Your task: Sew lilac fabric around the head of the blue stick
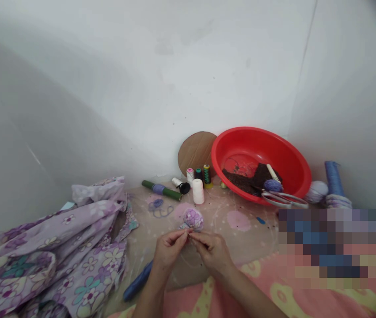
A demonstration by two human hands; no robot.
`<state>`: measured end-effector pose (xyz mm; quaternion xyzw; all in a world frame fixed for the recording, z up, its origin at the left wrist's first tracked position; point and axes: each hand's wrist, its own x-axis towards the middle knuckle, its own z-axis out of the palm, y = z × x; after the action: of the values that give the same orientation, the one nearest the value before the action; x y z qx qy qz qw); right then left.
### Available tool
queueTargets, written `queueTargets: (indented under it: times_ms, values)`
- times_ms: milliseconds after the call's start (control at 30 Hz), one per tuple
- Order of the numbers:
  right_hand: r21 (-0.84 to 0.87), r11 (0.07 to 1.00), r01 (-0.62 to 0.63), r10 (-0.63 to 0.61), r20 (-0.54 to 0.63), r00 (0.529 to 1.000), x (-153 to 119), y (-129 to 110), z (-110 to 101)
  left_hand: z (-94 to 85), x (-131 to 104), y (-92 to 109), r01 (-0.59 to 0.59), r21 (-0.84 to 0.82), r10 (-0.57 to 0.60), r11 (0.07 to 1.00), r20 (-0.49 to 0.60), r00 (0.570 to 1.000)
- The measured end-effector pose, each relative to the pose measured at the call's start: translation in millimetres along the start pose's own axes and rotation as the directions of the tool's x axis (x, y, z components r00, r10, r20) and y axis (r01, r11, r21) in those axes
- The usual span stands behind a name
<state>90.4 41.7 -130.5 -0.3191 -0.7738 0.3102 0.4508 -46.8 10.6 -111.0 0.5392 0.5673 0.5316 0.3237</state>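
My left hand [171, 249] and my right hand [212, 249] meet at the fingertips in the middle, both closed in a pinch. Whatever sits between the fingers is too small to make out. Right behind the fingertips is a small rounded bundle of purple floral cloth [193, 218]; I cannot tell whether the fingers touch it. Beyond it stands a cone of pale pink thread [198, 191]. Loose purple yarn [157, 203] lies to the left, near a green stick [176, 194] wound with purple yarn.
Floral cloth [88, 247] is heaped at left. A red basin [298, 165] leans at the back right, with dark material, a purple yarn ball [273, 185] and scissors [285, 199] at its front rim. Several thread spools, a cardboard disc [194, 152] and a white yarn ball [317, 191] stand near the wall.
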Motion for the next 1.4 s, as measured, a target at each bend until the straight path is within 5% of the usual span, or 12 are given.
queueTargets:
  times_ms: [1100, 1267, 1400]
  values:
    - [0.040, 0.999, -0.022, 0.026, -0.114, 0.993, -1.9, -4.7, 1.1, 1.0, -1.0, 0.8, -0.026, 0.104, 0.025, 0.994, 0.017, 1.000]
    - [0.120, 0.989, -0.086, 0.098, -0.094, 0.991, -0.5, -3.1, 1.6, 1.3, -1.4, 3.6, -0.022, 0.134, 0.018, 0.991, 0.035, 0.999]
    - [0.143, 0.990, -0.016, 0.014, 0.011, 1.000, 0.6, -5.5, 1.7, 0.3, -0.5, 1.1, -0.003, 0.121, 0.006, 0.993, -0.025, 1.000]
